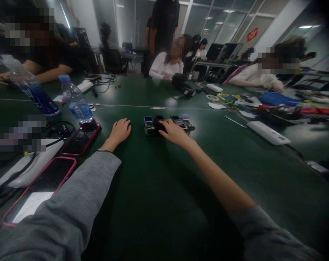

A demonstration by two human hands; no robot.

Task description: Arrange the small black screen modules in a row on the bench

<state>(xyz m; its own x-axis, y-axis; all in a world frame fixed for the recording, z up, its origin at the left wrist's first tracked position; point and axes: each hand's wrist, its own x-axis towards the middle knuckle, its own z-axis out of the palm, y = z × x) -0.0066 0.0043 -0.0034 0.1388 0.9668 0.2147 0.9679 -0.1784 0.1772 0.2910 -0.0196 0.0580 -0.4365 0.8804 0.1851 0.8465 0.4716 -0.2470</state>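
Observation:
My left hand (120,131) lies palm down on the green tabletop, fingers stretched out, holding nothing. To its right, my right hand (173,131) has its thumb and fingers on a small black block (159,119), gripping it from the right side. This block stands in a row of small electronic modules. A module with a little screen (148,121) is at the left end, and a grey-faced module (176,120) sits behind my right hand. Another small-screened module (185,118) is at the right end. My hand partly hides the row.
On the left are two phones (81,139), a water bottle (78,105), a blue-labelled bottle (35,94) and cables. A white power strip (268,133), a wrench (235,121) and tangled wires (229,98) lie right. Several people sit around the green table (142,195).

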